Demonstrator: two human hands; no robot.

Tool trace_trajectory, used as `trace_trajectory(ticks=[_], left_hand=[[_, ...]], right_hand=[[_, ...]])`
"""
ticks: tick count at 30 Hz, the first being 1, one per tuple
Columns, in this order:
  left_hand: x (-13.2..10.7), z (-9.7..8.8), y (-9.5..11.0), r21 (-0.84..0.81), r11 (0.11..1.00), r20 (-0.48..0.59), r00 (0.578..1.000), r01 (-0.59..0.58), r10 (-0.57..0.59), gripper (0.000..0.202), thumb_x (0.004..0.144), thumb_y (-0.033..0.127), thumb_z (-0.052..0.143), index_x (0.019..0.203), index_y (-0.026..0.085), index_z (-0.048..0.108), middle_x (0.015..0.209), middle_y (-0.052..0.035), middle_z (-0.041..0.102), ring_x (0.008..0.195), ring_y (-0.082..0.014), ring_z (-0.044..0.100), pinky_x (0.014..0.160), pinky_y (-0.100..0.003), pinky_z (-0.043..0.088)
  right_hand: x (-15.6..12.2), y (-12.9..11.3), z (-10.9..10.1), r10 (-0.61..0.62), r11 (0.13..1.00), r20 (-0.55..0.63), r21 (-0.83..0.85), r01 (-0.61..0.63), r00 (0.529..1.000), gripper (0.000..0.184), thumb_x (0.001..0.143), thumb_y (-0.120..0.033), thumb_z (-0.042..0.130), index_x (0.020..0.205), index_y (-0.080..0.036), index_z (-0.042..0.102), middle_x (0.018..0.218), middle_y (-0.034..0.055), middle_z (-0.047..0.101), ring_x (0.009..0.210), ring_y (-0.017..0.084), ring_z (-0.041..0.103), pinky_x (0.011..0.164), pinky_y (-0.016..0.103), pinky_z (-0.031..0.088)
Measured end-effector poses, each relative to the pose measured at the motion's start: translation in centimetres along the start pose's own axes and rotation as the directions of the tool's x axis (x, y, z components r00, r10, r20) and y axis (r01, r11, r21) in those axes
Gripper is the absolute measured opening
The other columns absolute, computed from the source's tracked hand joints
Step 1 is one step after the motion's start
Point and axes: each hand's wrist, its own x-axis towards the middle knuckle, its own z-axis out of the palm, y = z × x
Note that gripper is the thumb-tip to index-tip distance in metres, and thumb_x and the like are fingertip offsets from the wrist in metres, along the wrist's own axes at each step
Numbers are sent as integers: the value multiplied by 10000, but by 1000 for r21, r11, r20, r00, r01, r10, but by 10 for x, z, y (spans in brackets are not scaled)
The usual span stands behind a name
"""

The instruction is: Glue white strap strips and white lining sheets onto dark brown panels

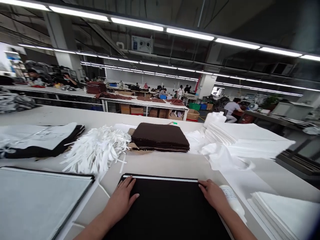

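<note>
Head camera, looking down past my forearms: my left hand (pixel 120 200) lies flat on the black sheet (pixel 167 213), fingers spread and pinching nothing. My right hand (pixel 212 194) is just as open at the sheet's far right corner, its fingertips (pixel 200 182) at one end of the white strip (pixel 160 178) along the far edge. Right now, both hands are bearing down on the sheet, one at each side, and neither grips it; the strip runs between them. The sheet lies on the white counter (pixel 160 163), its near end cut off by the bottom of the view. A white plastic bottle (pixel 232 200) lies just beside my right hand, with a stack of white sheets (pixel 282 213) beyond it at the lower right. By my left hand is a pile of pale-topped, black-edged sheets (pixel 37 203). Farther along the counter are a black stack in clear plastic (pixel 37 140), a heap of white strips (pixel 97 150), a dark brown stack (pixel 160 136) on cardboard, and a tall pile of white sheets (pixel 247 140). Past that, brown stacks (pixel 113 96) lie on another counter (pixel 142 103) above cardboard boxes (pixel 130 110), and a co-worker (pixel 232 108) sits at the right of the busy workshop.
</note>
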Motion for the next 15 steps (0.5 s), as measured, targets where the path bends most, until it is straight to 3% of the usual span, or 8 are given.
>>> trace_trajectory(ticks=[2,5,10,15], left_hand=[[-19,-4,3,2,1000,-18,999,27,-27,550,945,399,568,1450,183,536,1565,-131,444,1437,-319,452,1191,-525,417],[-64,-3,-8,30,999,-43,999,26,-24,506,930,416,588,1414,269,583,1546,-70,483,1430,-318,461,1155,-515,470],[-130,6,-53,130,991,-232,971,-35,65,434,973,464,520,1370,322,622,1470,-15,569,1323,-282,579,1040,-421,569],[-159,2,-91,103,995,-335,942,12,23,330,970,346,492,1211,343,717,1413,1,632,1243,-247,650,986,-363,597]], right_hand=[[4,6,5,-12,1000,2,3,12,1000,437,1001,-350,402,1294,-223,700,1120,100,690,951,268,701,823,355,497],[9,14,11,-27,999,-4,24,27,1000,458,985,-382,392,1282,-226,705,1113,100,699,938,272,704,815,367,507],[15,20,11,-14,999,-26,51,16,1000,438,938,-430,442,1190,-225,735,1041,84,729,919,270,702,805,365,514],[12,12,4,-8,998,-30,57,10,1000,465,910,-451,427,1182,-212,718,971,88,741,888,281,700,801,379,517]])
